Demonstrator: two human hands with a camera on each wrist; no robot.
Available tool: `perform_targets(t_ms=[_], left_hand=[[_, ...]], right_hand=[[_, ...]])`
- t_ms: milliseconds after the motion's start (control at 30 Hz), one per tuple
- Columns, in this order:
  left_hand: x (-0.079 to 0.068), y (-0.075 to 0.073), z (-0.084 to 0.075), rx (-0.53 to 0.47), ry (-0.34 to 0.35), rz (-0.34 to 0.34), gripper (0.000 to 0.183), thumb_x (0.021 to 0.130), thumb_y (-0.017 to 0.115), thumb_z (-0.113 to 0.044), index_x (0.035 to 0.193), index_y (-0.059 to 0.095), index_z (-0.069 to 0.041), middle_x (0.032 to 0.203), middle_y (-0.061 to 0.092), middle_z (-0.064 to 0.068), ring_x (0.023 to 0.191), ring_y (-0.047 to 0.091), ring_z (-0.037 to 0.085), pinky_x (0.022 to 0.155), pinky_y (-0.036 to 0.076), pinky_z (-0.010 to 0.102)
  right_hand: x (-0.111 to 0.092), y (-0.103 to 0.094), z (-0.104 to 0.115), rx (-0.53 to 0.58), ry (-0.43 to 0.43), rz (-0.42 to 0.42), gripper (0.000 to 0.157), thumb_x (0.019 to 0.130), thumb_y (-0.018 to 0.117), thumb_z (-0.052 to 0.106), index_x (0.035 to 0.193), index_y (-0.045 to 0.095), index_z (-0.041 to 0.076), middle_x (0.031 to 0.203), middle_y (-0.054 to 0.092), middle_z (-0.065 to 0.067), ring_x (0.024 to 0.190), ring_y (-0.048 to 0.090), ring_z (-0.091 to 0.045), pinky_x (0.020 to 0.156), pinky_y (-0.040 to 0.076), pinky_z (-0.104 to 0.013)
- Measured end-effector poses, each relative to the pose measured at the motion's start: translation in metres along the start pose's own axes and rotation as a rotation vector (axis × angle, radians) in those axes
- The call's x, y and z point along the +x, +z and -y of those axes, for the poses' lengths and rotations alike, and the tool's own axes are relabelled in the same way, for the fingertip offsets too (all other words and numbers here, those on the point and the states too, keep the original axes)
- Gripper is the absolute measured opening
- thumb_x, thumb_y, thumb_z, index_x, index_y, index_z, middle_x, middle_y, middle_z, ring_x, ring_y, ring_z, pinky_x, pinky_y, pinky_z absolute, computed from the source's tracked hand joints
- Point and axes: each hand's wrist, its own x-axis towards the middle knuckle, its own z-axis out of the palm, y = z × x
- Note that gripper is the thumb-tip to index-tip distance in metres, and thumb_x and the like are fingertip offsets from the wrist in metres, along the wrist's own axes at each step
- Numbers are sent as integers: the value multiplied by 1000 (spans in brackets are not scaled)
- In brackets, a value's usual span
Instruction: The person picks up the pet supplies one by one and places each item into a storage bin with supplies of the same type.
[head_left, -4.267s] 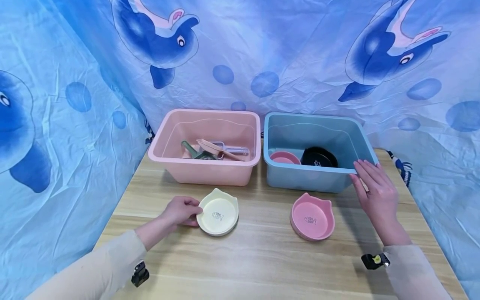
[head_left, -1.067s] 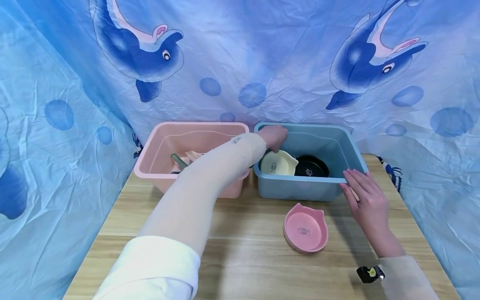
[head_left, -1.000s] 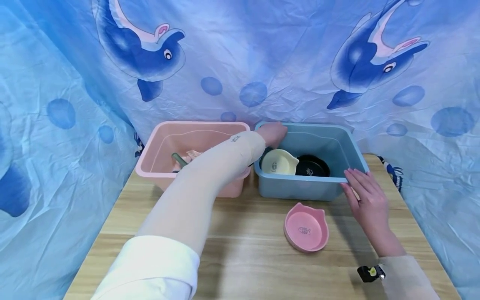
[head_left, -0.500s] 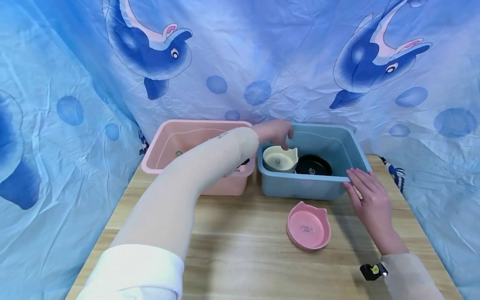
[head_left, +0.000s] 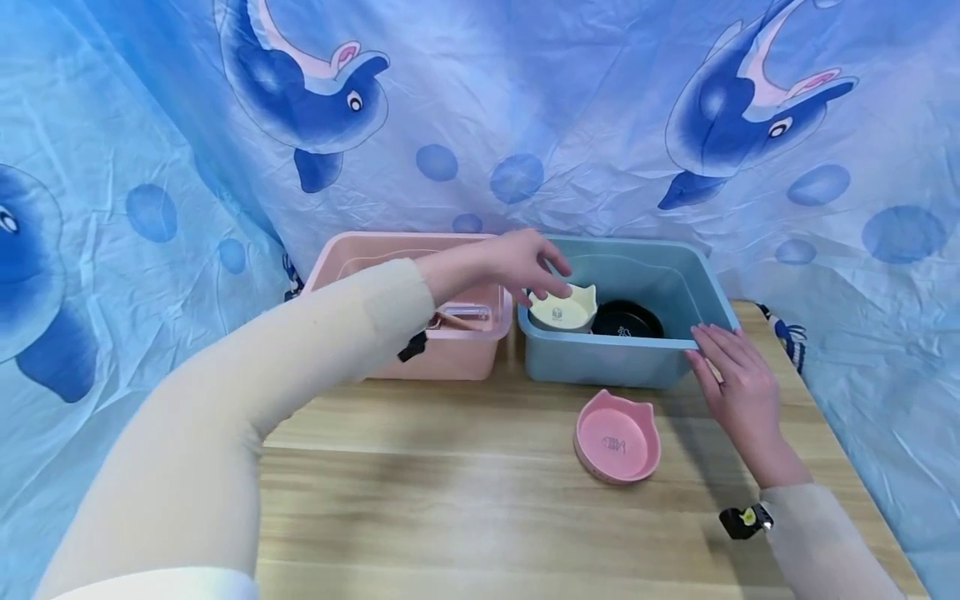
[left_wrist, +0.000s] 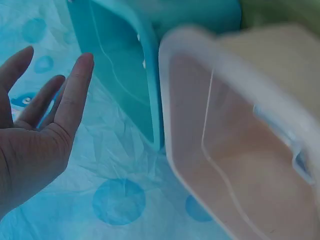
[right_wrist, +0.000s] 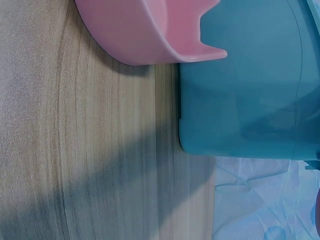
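My left hand hovers over the left end of the blue bin, fingers loosely spread and holding nothing. Just below its fingertips, a cream cat-eared bowl sits inside the bin. Beside that bowl lies a black bowl with a paw print. With its fingers laid straight over the front right corner of the bin's rim, my right hand rests there, thumb against the outside. A pink cat-eared bowl with a fishbone print stands on the table in front of the bin.
Left of the blue bin stands a pink bin; a clear lilac handle shows inside, while my left sleeve covers much of it. A dolphin-print sheet hangs behind the wooden table.
My left hand carried the cream bowl from the table into the blue bin, let go of it, then rose and drew back leftward. My right hand stayed on the rim.
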Motion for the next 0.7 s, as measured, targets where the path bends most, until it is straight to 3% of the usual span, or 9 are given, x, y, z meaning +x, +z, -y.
perform_targets(t_ms=[100,200,267,367,433,500,600,667,700], left_hand=[[-22,12,6,-117,-46,-33,45,101,78,-24,142,67,-9,126,72,12,110,73,26,87,66,38],[-41,29,17,-213,-76,-68,43,99,79,-21,139,68,-7,122,74,16,105,75,29,84,67,38],[-49,40,24,-272,-89,-77,43,99,80,-20,138,68,-5,118,75,18,103,75,30,83,67,39],[-57,59,39,-381,-114,-71,44,99,79,-18,139,67,-4,117,75,16,103,76,27,85,67,41],[-60,71,49,-457,-136,-56,46,100,78,-17,141,65,-2,119,74,15,105,76,27,86,67,41],[-61,84,61,-533,-159,-33,47,101,77,-16,142,63,0,123,74,15,108,76,27,87,67,42],[-56,101,81,-624,-197,-13,44,101,76,-17,139,64,2,122,75,16,114,75,33,91,65,46],[-51,112,94,-677,-214,-14,40,102,74,-18,136,66,2,122,75,16,117,73,36,92,65,49],[-47,118,100,-709,-221,-20,38,102,73,-17,134,67,2,122,75,17,119,73,38,94,64,50]], right_hand=[[1,1,-1,7,-1,-5,41,100,77,23,136,73,5,133,72,-22,123,67,-48,127,36,-49],[0,2,-1,8,-6,-3,42,105,70,32,136,73,5,133,72,-22,123,67,-48,126,37,-51],[0,2,-2,3,-5,4,42,101,76,24,137,72,5,133,71,-22,123,67,-48,127,36,-49],[0,3,-2,-4,-3,17,54,87,86,4,138,71,5,133,71,-23,123,67,-48,128,33,-46],[1,3,-2,-2,0,18,58,83,88,0,139,71,5,134,71,-23,123,67,-48,129,32,-45],[2,3,-2,-3,3,19,47,95,82,16,139,71,5,134,71,-23,123,67,-48,128,34,-46],[3,4,-4,0,5,17,45,96,81,17,139,71,6,134,71,-22,124,67,-48,127,35,-48],[4,4,-5,1,6,16,45,96,81,17,138,71,6,134,71,-22,124,67,-48,127,35,-48],[4,5,-5,2,5,15,50,90,85,9,138,71,6,134,71,-22,123,67,-48,127,35,-48]])
